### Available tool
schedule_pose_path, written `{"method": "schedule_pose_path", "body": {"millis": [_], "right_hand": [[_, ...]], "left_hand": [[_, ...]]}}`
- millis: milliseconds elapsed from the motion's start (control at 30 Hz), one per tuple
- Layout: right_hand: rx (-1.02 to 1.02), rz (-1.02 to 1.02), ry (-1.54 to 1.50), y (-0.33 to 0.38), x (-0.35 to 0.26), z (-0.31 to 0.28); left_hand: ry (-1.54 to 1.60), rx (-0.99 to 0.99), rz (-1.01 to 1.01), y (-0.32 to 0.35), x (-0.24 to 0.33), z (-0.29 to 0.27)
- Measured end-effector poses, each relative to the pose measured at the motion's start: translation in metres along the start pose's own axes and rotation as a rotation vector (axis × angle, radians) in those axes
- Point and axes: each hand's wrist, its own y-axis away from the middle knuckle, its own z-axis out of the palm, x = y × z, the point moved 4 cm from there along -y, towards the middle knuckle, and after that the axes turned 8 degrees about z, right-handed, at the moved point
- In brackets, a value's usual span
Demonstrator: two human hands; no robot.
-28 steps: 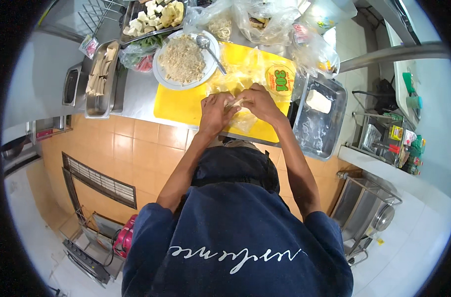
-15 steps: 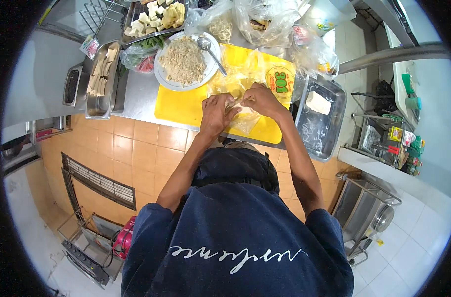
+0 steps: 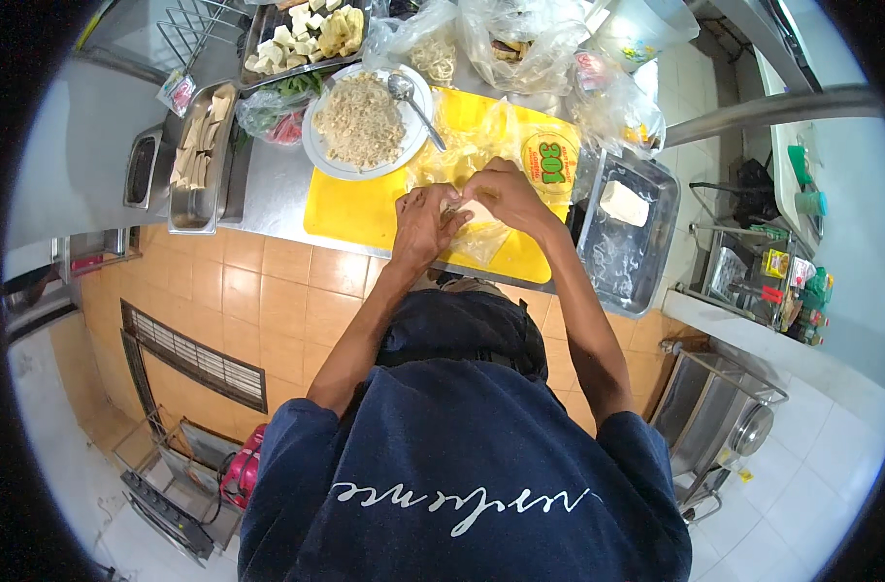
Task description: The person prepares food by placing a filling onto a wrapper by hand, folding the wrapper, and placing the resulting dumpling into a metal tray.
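Both my hands work close together over a yellow cutting board point(image 3: 350, 209). My left hand point(image 3: 423, 221) has its fingers bent round the left side of a small pale wrapper point(image 3: 477, 210). From the other side my right hand point(image 3: 506, 199) pinches the wrapper's upper edge, its fingers closed and almost touching the left ones. What the wrapper encloses is mostly hidden by my fingers. Crumpled clear plastic point(image 3: 476, 136) lies on the board beyond my hands. Just behind the left hand stands a white plate point(image 3: 316, 155) of pale chopped filling point(image 3: 360, 118), a metal spoon point(image 3: 418, 110) resting on it.
Right of the board is a metal tray point(image 3: 656, 254) holding a pale block point(image 3: 624, 204). A deep metal pan point(image 3: 192, 206) with long pale pieces stands at left. Along the back are a tray of white cubes point(image 3: 292, 48) and several plastic bags point(image 3: 520, 44).
My right hand has shifted slightly left and up, nearer the left hand at the wrapper. My left hand stays in about the same place.
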Motion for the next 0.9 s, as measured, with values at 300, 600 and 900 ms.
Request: {"method": "schedule_pose_path", "body": {"millis": [300,600,900], "right_hand": [[0.163,0.002,0.237,0.027,0.001,0.001],[0.237,0.01,0.315,0.036,-0.007,0.003],[0.231,0.046,0.325,0.036,-0.007,0.01]], "left_hand": [[0.006,0.017,0.03,-0.001,0.003,-0.002],[0.013,0.023,0.032,0.0,-0.001,0.0],[-0.051,0.021,0.071,0.001,0.007,-0.005]]}}
